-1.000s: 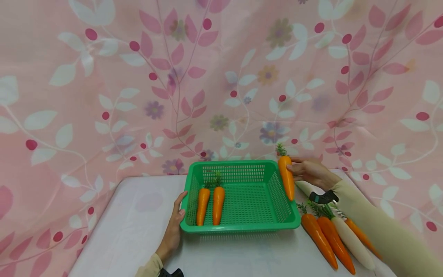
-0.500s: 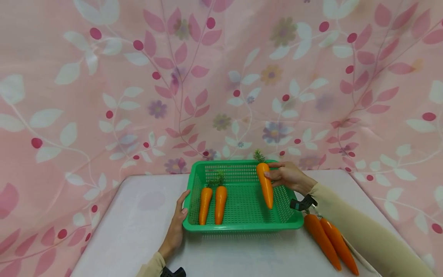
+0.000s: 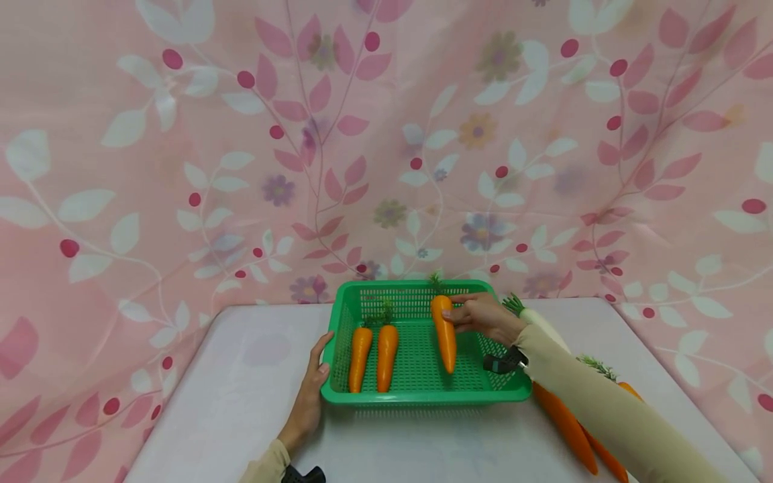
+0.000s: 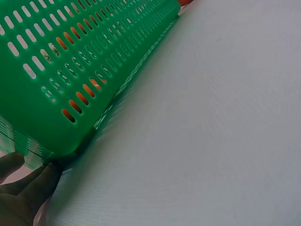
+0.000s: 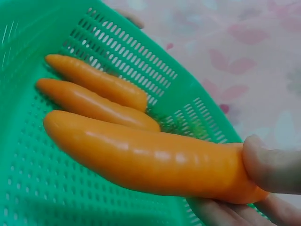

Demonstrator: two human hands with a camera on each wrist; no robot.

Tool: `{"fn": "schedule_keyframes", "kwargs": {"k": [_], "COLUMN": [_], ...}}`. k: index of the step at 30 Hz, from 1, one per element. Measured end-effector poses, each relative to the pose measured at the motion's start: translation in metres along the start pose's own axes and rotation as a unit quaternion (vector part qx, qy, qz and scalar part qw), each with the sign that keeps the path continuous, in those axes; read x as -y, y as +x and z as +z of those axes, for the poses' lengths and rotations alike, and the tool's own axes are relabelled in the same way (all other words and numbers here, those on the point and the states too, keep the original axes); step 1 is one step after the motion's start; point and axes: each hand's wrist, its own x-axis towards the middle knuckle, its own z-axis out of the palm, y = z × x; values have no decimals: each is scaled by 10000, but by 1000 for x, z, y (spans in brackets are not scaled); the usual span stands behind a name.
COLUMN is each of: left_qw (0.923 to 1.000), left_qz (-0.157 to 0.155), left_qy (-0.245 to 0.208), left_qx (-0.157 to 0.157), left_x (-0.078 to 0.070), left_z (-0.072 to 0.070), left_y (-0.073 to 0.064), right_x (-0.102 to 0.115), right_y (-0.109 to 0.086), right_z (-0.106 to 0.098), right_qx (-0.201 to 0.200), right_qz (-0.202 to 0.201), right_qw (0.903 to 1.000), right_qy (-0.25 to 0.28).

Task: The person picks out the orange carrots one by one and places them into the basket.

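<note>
Two carrots (image 3: 360, 359) lie in the basket (image 3: 425, 397); a third carrot (image 3: 445, 339) is held above its floor.
The right hand (image 3: 483, 316) pinches it near the leafy end; the left hand (image 3: 310, 396), loosely spread, touches the basket's left rim.

Table (image 3: 241, 389): white, across the lower frame
Basket (image 3: 423, 397): green, standing on it at lower centre
Radish (image 3: 545, 325): white, right of the basket
Carrots (image 3: 568, 431): orange, lower right (a sleeve (image 3: 604, 402) hides parts of them)
</note>
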Motion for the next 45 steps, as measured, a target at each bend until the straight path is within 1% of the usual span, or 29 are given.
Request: {"fn": "schedule_keyframes", "kwargs": {"k": [6,12,19,27,34,39,43,45], "left_qw": [10000,9999,9999,10000,9999,9999,9999,9999], "left_qz": [-31,110,112,9,143,105,86,81], "left_qy": [15,85,-2,-23,47,44,52,69], "left_qx": [32,70,78,75,47,45,39,25], "left_x": [0,-1,-2,1,1,1,0,0], "left_z": [1,0,-1,-1,1,0,-1,-1], "left_y": [-2,-1,0,0,1,0,0,0], "right_x": [-10,-8,-8,-11,-17,-19,-19,-19], "right_y": [4,8,14,20,27,31,34,35], "right_z": [11,16,20,29,36,41,45,46], "right_qx": [-26,37,-15,183,354,454,444,422], "right_qz": [236,331,528,542,570,622,695,720], "right_qw": [9996,9994,9986,9983,9977,9963,9955,9946], "right_qy": [-135,-39,69,84,-100,-376,-473,-622]}}
